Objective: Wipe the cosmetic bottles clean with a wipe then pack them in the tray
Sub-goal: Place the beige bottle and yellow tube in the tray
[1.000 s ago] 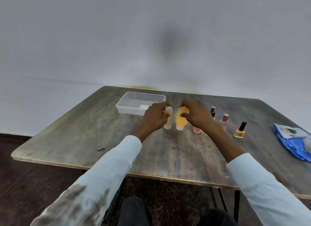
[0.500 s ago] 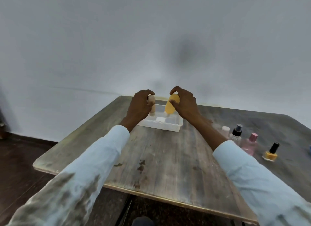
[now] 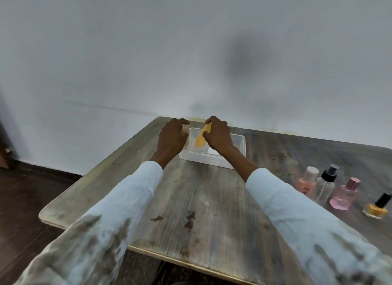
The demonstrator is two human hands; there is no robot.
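**Two bottles at the tray: placement risks**

Item 1. Orange bottle (image 3: 201, 138): held tilted over the left half of the clear tray (image 3: 240, 143), its lower end down inside the walls. The right hand (image 3: 218, 136) grips its upper end, fingers curled round it and thumb tucked at the side. Whether the base touches the tray floor cannot be told. Risk: released while leaning, it probably tips and rolls across the floor of the tray.

Item 2. Beige bottle (image 3: 186, 134): mostly hidden behind the left hand (image 3: 171, 137), which wraps it with curled fingers. It sits at the tray's left wall; whether inside or just outside the rim cannot be told. Risk: if it comes down on the rim itself, it may slip off onto the table (image 3: 212, 200) or shove the light tray sideways.

Item 3. Clear tray: shallow, thin-walled, near the far edge of the table. Something pale and flat lies inside near the front wall, partly under the right wrist; unidentified. Risk: two hands pressing in together could knock the bottles against each other or slide the tray toward the far edge.

Item 4. Waiting stock, well apart at the right: peach bottle (image 3: 307, 181), clear spray bottle (image 3: 325, 185), pink bottle (image 3: 344, 194), yellow nail polish (image 3: 376, 207), all upright and close together. Risk: a sleeve drawn back carelessly could topple them.

No wipe is in view.
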